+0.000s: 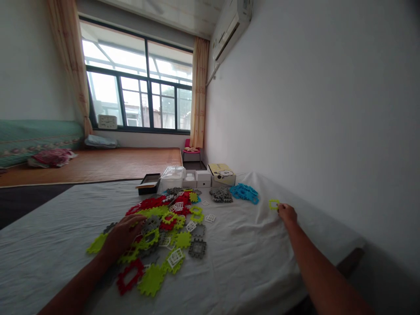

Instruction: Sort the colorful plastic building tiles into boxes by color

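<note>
My right hand [288,214] is out to the right of the cloth-covered table, its fingertips closed on the edge of a yellow-green interlocking building tile [273,204] with an open middle. My left hand [124,234] rests on the left side of a mixed pile of toothed plastic tiles. Its fingers reach forward over a grey tile [151,224], and their tips are partly lost among the pieces. Around that hand lie a red frame tile [130,276], a solid yellow-green tile [152,279] and white lattice window pieces [176,257].
Behind the pile stand a black open box [149,183], a clear plastic container [173,176], small white boxes [203,178] and a yellow carton [223,175]. Stacked grey tiles [221,195] and blue tiles [244,192] sit toward the back right. A white wall [311,109] borders the right side.
</note>
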`<state>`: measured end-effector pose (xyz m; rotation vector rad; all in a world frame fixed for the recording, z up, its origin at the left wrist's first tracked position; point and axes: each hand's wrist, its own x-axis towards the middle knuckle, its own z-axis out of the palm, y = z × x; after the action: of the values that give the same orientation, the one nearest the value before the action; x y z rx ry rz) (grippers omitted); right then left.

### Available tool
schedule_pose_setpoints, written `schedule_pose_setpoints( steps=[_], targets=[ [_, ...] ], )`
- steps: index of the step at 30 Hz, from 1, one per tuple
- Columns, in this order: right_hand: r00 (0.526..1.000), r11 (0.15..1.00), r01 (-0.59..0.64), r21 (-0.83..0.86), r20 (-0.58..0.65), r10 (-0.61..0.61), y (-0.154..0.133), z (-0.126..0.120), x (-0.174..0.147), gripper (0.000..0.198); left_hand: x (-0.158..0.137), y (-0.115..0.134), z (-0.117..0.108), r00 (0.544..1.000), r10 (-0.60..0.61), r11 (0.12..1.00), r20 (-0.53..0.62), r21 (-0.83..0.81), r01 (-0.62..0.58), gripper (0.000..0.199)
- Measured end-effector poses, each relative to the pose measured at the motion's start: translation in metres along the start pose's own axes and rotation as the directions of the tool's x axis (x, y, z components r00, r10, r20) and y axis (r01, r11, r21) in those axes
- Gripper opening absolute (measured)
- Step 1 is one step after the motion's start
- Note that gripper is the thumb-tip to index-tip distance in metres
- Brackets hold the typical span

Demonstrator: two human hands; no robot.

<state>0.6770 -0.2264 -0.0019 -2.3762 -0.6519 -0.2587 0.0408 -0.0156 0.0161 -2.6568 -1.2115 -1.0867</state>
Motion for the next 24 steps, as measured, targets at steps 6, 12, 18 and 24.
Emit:
schedule_pose_setpoints(
  steps=[6,12,18,24],
  targets=[
    [0.997,0.990,0.077,-0.121,-0.018,-0.080,0.003,0.000,0.002,0.041,0.003,0.028,-0.021,0.994,0.039,0.999,0.105,0.029,-0.042,0.035],
    [0.932,0.922,0.360,-0.145,0.112,-0.346,0.008,0.013,-0.019,0.035,0.017,0.051,-0.032,0.963,0.088,0.995,0.253,0.027,-0.098,0.028],
    [0.937,0.913,0.350,-0.209,0.085,-0.339,0.019,0.010,-0.025,0.036,0.022,0.055,-0.012,0.985,0.024,0.999,0.172,0.023,-0.028,0.027],
    [0.761,0.762,0.648,0.004,0.055,-0.647,-0.089,0.022,-0.068,0.038,0.005,0.045,0.004,0.993,0.027,1.000,0.119,0.001,-0.027,0.029]
  ],
)
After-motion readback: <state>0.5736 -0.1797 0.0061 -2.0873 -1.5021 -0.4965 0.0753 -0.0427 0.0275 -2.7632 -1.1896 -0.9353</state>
